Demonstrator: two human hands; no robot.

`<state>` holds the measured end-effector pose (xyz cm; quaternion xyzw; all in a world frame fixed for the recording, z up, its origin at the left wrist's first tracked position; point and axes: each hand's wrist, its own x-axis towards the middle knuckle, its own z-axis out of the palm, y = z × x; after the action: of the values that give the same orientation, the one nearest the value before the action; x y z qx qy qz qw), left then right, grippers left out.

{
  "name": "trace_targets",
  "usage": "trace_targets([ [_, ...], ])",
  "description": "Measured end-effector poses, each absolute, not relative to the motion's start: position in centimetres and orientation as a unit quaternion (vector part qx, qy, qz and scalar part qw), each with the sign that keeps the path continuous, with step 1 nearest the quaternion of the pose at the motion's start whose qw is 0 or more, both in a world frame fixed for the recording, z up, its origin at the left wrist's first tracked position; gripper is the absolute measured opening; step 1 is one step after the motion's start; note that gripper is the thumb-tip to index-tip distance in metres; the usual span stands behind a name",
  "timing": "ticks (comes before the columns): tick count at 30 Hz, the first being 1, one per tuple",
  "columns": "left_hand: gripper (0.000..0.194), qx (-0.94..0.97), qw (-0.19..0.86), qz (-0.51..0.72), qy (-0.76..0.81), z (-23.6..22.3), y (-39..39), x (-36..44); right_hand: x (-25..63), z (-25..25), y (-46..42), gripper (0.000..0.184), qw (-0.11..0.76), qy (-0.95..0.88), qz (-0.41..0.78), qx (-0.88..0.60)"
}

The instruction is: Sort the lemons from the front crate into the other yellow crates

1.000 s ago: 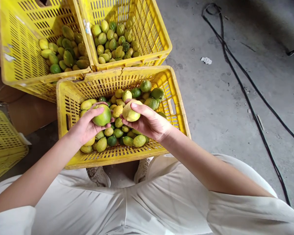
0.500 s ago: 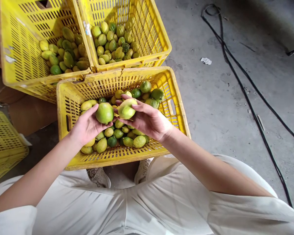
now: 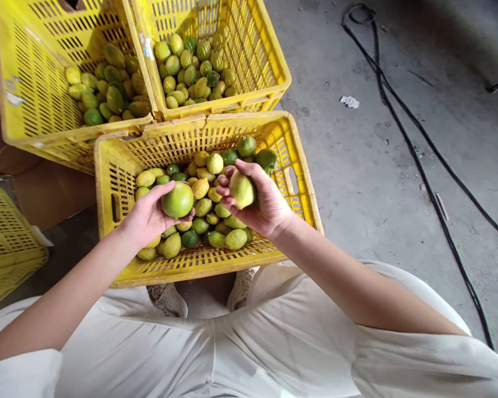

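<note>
Over the near yellow crate [image 3: 216,271], my left hand [image 3: 147,218] holds a round green lemon [image 3: 177,200] between thumb and fingers. To its right, my right hand [image 3: 265,207] is wrapped round a paler yellow-green lemon [image 3: 242,189], whose far side is hidden by the fingers. The two hands are apart. Beneath them, many loose yellow and green lemons [image 3: 236,239] lie in the crate. A few larger dark green ones [image 3: 267,160] sit at its right end.
Behind stand two more yellow crates, a left one [image 3: 37,138] and a right one [image 3: 228,106], each holding green-yellow fruit. Another yellow crate [image 3: 8,237] is at far left, near cardboard [image 3: 53,190]. A black cable [image 3: 415,155] and crumpled white scrap [image 3: 349,102] lie on the concrete floor.
My right hand has drawn right, away from my left, and its fingers have curled round its lemon, which is now turned more upright. My left hand has barely moved.
</note>
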<state>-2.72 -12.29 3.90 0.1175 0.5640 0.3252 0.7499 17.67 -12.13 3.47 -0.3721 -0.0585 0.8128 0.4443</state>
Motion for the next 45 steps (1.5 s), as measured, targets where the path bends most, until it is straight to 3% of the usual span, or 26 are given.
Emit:
trace_targets([
  [3, 0.016, 0.132, 0.753, 0.321, 0.559, 3.8, -12.4, -2.7, 17.6, 3.6, -12.1, 0.008, 0.449, -0.038, 0.81, -0.376],
  [13, 0.022, 0.144, 0.764, 0.342, 0.528, 4.0, -12.6, -2.9, 17.4, 3.5, -12.5, 0.023, 0.45, -0.051, 0.809, -0.375],
  [18, 0.032, 0.163, 0.782, 0.347, 0.491, 3.7, -13.0, -3.2, 17.4, 3.4, -12.5, 0.019, 0.446, -0.054, 0.8, -0.398],
  [25, 0.024, 0.119, 0.786, 0.352, 0.494, 4.5, -12.6, -3.0, 17.3, 4.0, -12.1, 0.021, 0.428, -0.034, 0.807, -0.405],
  [34, 0.021, 0.093, 0.758, 0.365, 0.533, 4.8, -12.5, -2.4, 16.8, 4.3, -12.2, 0.009, 0.445, -0.007, 0.797, -0.41],
  [41, 0.023, 0.066, 0.734, 0.338, 0.586, 3.1, -12.7, -2.6, 17.0, 3.1, -12.1, 0.008, 0.335, 0.046, 0.744, -0.576],
  [45, 0.017, 0.018, 0.722, 0.282, 0.631, 1.9, -12.8, -2.9, 16.9, 2.8, -12.0, 0.005, 0.327, 0.079, 0.725, -0.601],
])
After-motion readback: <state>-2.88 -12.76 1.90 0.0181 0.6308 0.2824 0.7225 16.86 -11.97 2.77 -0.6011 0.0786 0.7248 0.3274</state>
